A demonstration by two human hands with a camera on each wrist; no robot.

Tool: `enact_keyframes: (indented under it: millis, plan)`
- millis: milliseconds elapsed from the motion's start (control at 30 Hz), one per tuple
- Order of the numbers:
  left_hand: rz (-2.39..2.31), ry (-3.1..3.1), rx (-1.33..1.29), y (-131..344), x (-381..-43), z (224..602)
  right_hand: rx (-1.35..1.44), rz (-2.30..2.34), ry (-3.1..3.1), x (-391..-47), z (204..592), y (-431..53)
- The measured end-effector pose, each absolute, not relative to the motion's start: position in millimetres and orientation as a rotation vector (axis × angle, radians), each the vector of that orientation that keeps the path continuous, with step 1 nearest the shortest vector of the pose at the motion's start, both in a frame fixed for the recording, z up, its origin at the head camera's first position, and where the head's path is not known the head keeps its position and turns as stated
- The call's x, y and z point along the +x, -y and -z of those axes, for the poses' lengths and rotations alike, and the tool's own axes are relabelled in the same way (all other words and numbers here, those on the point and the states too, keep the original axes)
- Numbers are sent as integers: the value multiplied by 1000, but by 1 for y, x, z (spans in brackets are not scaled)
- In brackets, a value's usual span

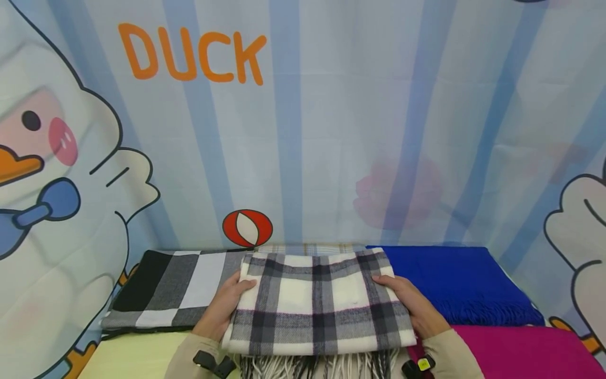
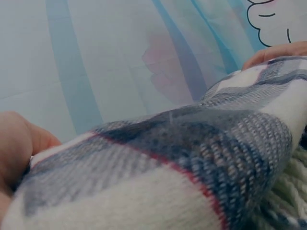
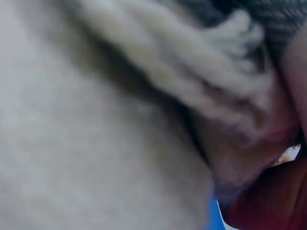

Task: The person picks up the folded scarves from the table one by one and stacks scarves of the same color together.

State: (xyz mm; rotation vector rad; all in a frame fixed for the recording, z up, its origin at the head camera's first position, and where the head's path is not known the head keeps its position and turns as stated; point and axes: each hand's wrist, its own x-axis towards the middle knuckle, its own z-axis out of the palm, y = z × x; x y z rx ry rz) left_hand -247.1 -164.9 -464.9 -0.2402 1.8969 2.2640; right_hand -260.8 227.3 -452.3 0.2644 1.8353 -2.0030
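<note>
A folded plaid scarf (image 1: 295, 295) in white, grey and black, with thin dark red lines, is held up in the middle of the head view. Its twisted fringe (image 1: 326, 366) hangs below the front edge. My left hand (image 1: 226, 300) grips the left side, thumb on top and the other fingers hidden beneath. On the opposite side my right hand (image 1: 411, 300) grips it the same way. In the left wrist view the scarf (image 2: 158, 158) fills the lower part, with the left hand (image 2: 19, 148) at its edge. Blurred cloth and fringe (image 3: 192, 72) cover most of the right wrist view.
Folded cloths lie around: a black, grey and white checked one (image 1: 170, 284) back left, a blue fringed one (image 1: 450, 279) back right, pale yellow (image 1: 132, 355) front left, magenta (image 1: 525, 347) front right. A light checked cloth (image 1: 307, 249) shows behind the scarf. A printed curtain (image 1: 331, 131) hangs behind.
</note>
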Motion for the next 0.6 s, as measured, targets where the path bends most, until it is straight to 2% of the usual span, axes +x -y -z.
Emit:
enact_keyframes:
  millis: [333, 600]
  plan:
    - [-2252, -1941, -237, 165, -254, 470, 146, 1994, -1866, -269, 457, -229]
    - [-2238, -1973, -235, 166, -262, 471, 172, 1991, -1892, -274, 457, -228]
